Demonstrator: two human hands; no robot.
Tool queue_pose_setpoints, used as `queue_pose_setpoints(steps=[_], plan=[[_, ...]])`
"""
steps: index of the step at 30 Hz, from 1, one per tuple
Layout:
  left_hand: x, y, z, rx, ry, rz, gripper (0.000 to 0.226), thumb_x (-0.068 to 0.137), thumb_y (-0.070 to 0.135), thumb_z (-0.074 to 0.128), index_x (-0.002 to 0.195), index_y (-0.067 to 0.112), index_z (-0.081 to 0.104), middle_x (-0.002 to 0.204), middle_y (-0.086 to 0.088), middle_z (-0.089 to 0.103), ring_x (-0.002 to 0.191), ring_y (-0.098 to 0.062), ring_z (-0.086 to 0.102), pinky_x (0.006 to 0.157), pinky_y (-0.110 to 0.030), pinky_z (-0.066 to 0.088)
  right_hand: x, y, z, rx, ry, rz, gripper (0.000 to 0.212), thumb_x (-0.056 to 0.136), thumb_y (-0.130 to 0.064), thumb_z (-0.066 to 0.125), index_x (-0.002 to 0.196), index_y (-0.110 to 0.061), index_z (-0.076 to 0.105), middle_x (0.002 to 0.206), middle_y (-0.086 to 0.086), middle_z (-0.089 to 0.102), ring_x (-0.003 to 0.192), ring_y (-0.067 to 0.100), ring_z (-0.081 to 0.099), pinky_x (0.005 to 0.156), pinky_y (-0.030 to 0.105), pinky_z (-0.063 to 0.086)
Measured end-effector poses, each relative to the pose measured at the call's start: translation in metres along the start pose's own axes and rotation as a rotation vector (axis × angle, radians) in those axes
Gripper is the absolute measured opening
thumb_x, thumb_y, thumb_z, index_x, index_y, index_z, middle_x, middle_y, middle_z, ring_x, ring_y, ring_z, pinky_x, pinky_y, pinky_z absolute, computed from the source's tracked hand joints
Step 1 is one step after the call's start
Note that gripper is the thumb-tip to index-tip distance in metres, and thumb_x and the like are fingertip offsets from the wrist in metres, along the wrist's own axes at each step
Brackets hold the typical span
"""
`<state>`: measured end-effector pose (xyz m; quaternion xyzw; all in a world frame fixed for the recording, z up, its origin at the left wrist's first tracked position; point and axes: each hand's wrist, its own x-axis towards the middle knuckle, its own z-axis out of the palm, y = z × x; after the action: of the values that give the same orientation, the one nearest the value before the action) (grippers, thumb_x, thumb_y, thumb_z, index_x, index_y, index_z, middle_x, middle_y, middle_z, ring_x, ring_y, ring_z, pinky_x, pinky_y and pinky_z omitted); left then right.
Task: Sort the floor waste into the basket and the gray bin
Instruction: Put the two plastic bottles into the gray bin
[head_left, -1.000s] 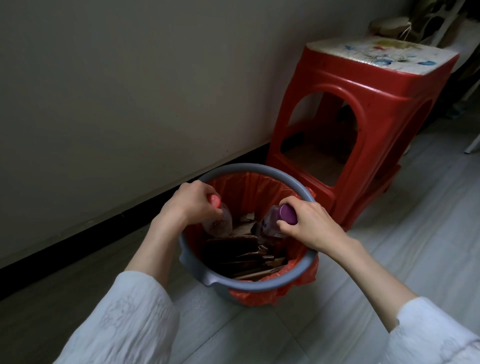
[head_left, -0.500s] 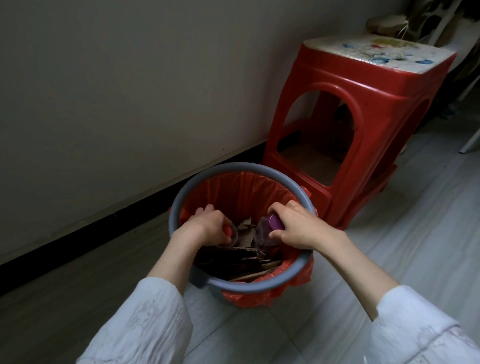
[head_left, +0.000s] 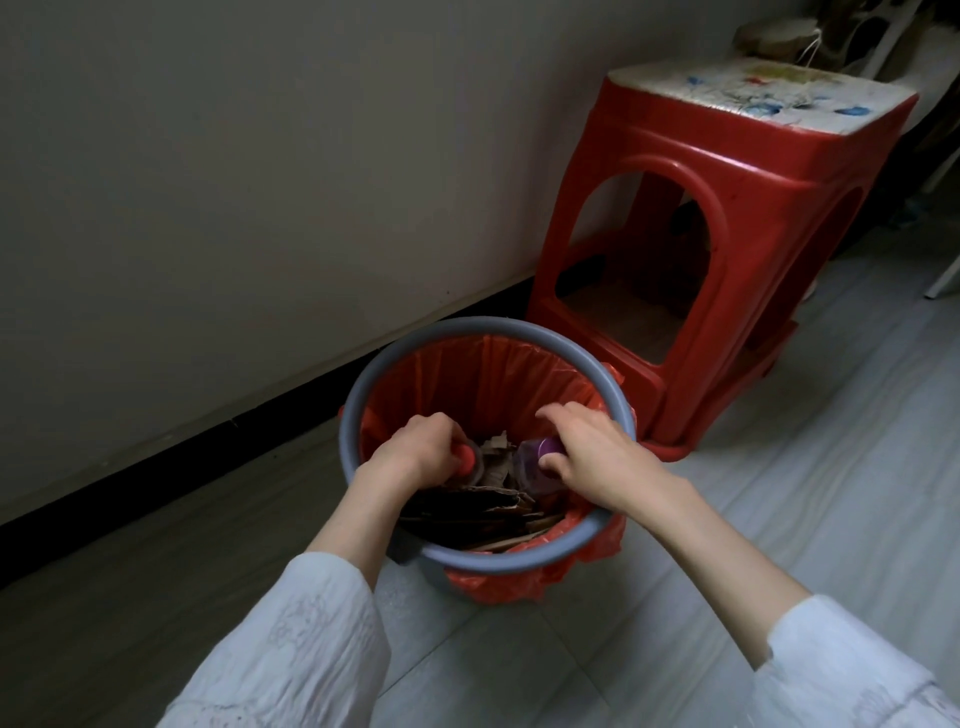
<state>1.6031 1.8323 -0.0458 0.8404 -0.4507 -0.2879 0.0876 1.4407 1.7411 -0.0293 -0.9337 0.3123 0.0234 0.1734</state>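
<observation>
Head view. Setting: pale tiled floor (head_left: 779, 467) meeting a plain wall (head_left: 260, 182) with a dark skirting strip along its foot.

Item: gray bin (head_left: 587, 358), round, standing on the floor near the wall, lined with an orange bag (head_left: 483, 384) whose edge spills over the rim at the near side. Contents: cardboard scraps (head_left: 467, 506), brown, lying flat and stacked in the bottom.

Item: red stool (head_left: 727, 218), plastic, just beside the bin on its far right; paint-spotted white top.

Item: left hand (head_left: 415, 452), inside the bin mouth, fingers curled round a bottle with a red cap (head_left: 466, 460); the cap pokes out from the fist, the clear body mostly hidden.

Item: right hand (head_left: 592, 457), also inside the bin mouth, fingers wrapped round a bottle with a purple cap (head_left: 548, 447); its clear body points down toward the cardboard.

Both bottles sit above the scraps, held, within the bin's rim. White sleeves (head_left: 311, 649) cover both forearms.
</observation>
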Motion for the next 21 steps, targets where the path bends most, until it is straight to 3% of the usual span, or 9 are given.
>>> queue_pose_setpoints(steps=[5,9,12,14,16,19,21], plan=[[0.002,0.006,0.013,-0.040,0.009,-0.034,0.034,0.086,0.015,0.059,0.118,0.026,0.062,0.119,-0.012,0.058,0.108,-0.029,0.056,0.091,-0.037,0.048,0.006,-0.003,0.005,-0.052,0.044,0.045,0.029,0.087,-0.026,0.060,0.112,-0.012,0.061,0.114,0.008,0.061,0.109,0.028,0.053,0.094,0.037,0.043],[-0.002,0.013,0.016,-0.070,0.112,-0.019,0.032,0.086,0.014,0.059,0.117,0.022,0.062,0.120,-0.013,0.058,0.110,-0.032,0.055,0.091,-0.036,0.047,0.003,0.000,0.019,-0.174,0.118,0.045,0.027,0.091,-0.020,0.053,0.113,-0.008,0.063,0.111,0.007,0.050,0.107,0.024,0.046,0.092,0.033,0.038],[-0.012,0.018,0.019,-0.059,0.222,0.015,0.039,0.087,0.009,0.051,0.125,0.018,0.056,0.127,-0.013,0.055,0.117,-0.033,0.051,0.094,-0.036,0.042,0.001,0.000,0.018,-0.153,0.086,0.076,0.028,0.092,-0.016,0.051,0.117,-0.007,0.060,0.114,0.009,0.053,0.111,0.026,0.049,0.092,0.035,0.042],[-0.022,0.022,0.025,-0.090,0.171,0.018,0.055,0.084,0.001,0.047,0.136,0.020,0.045,0.136,-0.012,0.049,0.125,-0.031,0.045,0.101,-0.035,0.039,-0.003,-0.002,0.014,-0.159,0.021,0.080,0.031,0.092,-0.014,0.048,0.122,-0.008,0.054,0.120,0.010,0.053,0.116,0.028,0.050,0.093,0.036,0.041],[-0.034,0.027,0.022,-0.059,0.096,0.032,0.062,0.084,-0.003,0.044,0.142,0.018,0.033,0.146,-0.011,0.037,0.133,-0.029,0.036,0.107,-0.035,0.033,-0.010,-0.005,0.004,-0.150,-0.057,0.077,0.040,0.093,-0.013,0.046,0.133,-0.007,0.043,0.137,0.013,0.044,0.129,0.028,0.040,0.104,0.034,0.033],[-0.057,0.038,-0.003,-0.004,0.093,0.073,0.056,0.088,0.002,0.044,0.142,0.011,0.031,0.149,-0.010,0.029,0.140,-0.024,0.022,0.112,-0.034,0.024,-0.024,-0.017,-0.025,-0.073,-0.117,0.096,0.050,0.095,-0.018,0.046,0.141,-0.007,0.031,0.152,0.012,0.024,0.140,0.026,0.024,0.112,0.029,0.018],[-0.079,0.044,-0.033,-0.043,0.094,0.062,0.050,0.092,0.007,0.042,0.141,0.011,0.034,0.149,-0.007,0.031,0.140,-0.021,0.021,0.109,-0.029,0.022,-0.033,-0.032,-0.056,-0.029,-0.157,0.096,0.049,0.095,-0.021,0.046,0.141,-0.009,0.033,0.152,0.010,0.027,0.139,0.024,0.027,0.111,0.029,0.019]])
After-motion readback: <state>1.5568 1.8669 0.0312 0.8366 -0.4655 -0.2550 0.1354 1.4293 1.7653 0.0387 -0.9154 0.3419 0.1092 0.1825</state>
